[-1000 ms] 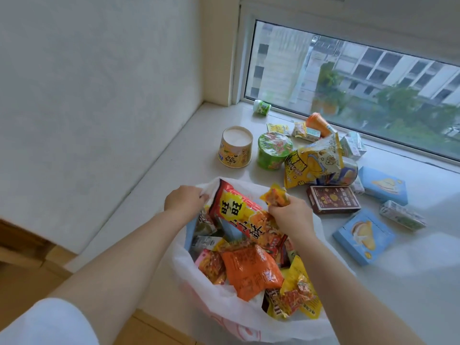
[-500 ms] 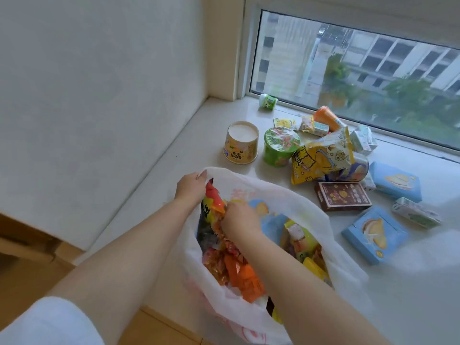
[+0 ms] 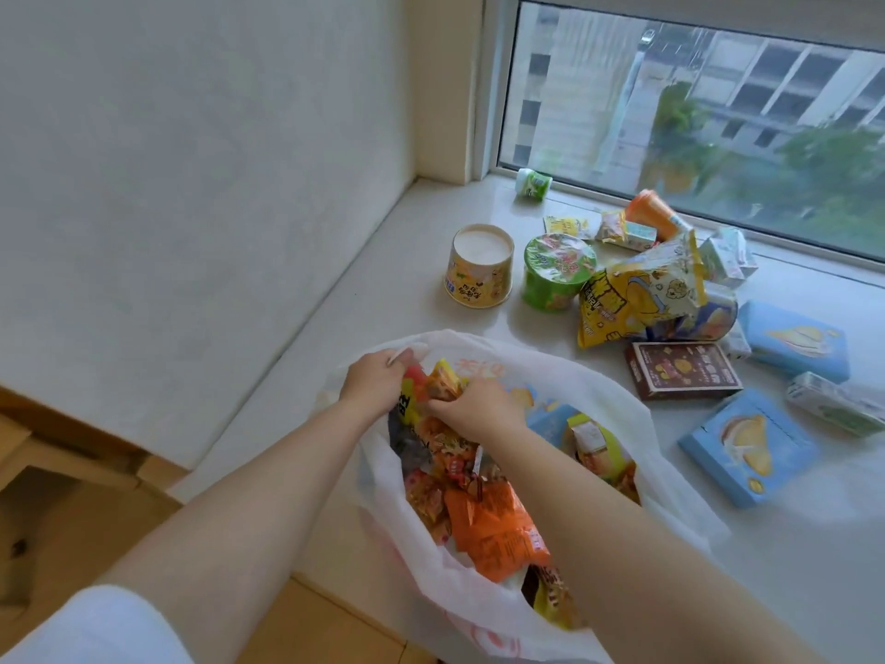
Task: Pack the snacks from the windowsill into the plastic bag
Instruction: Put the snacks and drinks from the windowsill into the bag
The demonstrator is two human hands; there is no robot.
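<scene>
We are gripping the plastic bag (image 3: 598,400) by its far-left rim with our left hand (image 3: 378,378), mouth gaping upward. Our right hand (image 3: 474,409) is curling round a small orange snack packet (image 3: 443,383) — pinching it, it seems — inside the bag on the windowsill (image 3: 383,289).

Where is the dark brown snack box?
In the head view, the dark brown cardboard snack box lies flat on the windowsill, right of the white plastic bag, just below the yellow popcorn bag.
</scene>
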